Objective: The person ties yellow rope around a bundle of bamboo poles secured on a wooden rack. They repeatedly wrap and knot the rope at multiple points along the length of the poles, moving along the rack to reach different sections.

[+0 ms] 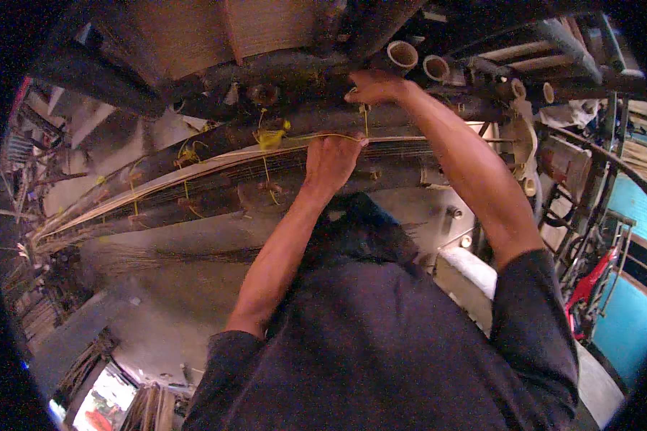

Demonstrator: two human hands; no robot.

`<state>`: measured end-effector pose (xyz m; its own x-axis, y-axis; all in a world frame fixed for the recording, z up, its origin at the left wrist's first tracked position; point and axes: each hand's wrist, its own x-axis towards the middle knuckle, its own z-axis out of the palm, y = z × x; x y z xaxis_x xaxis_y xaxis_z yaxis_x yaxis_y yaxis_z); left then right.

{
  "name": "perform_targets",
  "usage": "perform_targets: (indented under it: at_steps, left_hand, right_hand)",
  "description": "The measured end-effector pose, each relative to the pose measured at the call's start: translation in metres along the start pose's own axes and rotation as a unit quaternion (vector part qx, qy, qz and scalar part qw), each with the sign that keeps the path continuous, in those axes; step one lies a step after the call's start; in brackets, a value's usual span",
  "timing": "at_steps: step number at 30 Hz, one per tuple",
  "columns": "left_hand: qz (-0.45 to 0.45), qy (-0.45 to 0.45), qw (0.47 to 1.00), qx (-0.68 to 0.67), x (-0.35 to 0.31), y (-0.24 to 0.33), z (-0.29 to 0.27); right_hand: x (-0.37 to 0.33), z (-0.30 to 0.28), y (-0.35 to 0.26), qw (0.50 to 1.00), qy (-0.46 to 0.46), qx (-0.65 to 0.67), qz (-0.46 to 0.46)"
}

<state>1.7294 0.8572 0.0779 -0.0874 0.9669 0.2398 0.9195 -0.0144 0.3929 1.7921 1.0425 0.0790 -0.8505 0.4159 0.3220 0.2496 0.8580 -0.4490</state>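
My left hand [332, 159] is closed at the long bundle of thin pale strips [226, 156], its fingertips pinching a yellow cord [366, 123]. From there the cord rises toward my right hand [379, 87], whose fingers are curled over the upper dark pole [313, 121] and seem to grip the cord's upper end, though the hand partly hides it. More yellow cord is tied at intervals along the poles. A thick yellow knot [272, 135] sits left of my left hand. Below the strips runs a lower dark pole [223, 203].
Two open tube ends [402, 54] stick out beyond my right hand. A pale bracket [526, 140] stands at the right end of the poles. Farther right are a red frame part [589, 287] and a blue panel [636, 309]. Grey floor [172, 309] lies below.
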Motion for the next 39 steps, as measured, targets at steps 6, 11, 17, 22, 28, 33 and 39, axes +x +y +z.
perform_targets:
  at_steps: [6,11,17,22,28,33,39]
  left_hand:
    - [-0.017,-0.007,0.996,0.087,-0.026,-0.008,0.006]
    - [-0.056,-0.102,0.991,0.070,0.002,0.011,-0.014]
    - [-0.095,-0.155,0.977,0.108,0.005,0.011,-0.008]
    - [-0.106,-0.128,0.985,0.042,0.005,0.013,-0.003]
    - [-0.075,-0.083,0.990,0.084,0.004,0.011,0.006]
    - [-0.068,-0.126,0.990,0.017,-0.016,-0.005,0.025]
    - [-0.052,-0.089,0.995,0.002,0.004,0.012,0.000]
  right_hand:
    - [-0.054,-0.123,-0.138,0.840,0.022,0.531,0.112]
    - [-0.035,-0.090,-0.062,0.993,-0.056,0.031,0.101]
    - [-0.032,-0.014,-0.010,0.975,-0.030,0.094,-0.200]
    - [0.004,-0.060,-0.051,0.792,0.151,0.495,0.325]
    - [-0.136,-0.082,-0.180,0.677,-0.176,0.696,0.162]
    - [-0.111,-0.061,-0.099,0.964,0.105,0.224,0.094]
    - [-0.040,-0.042,-0.010,0.982,-0.115,0.048,-0.145]
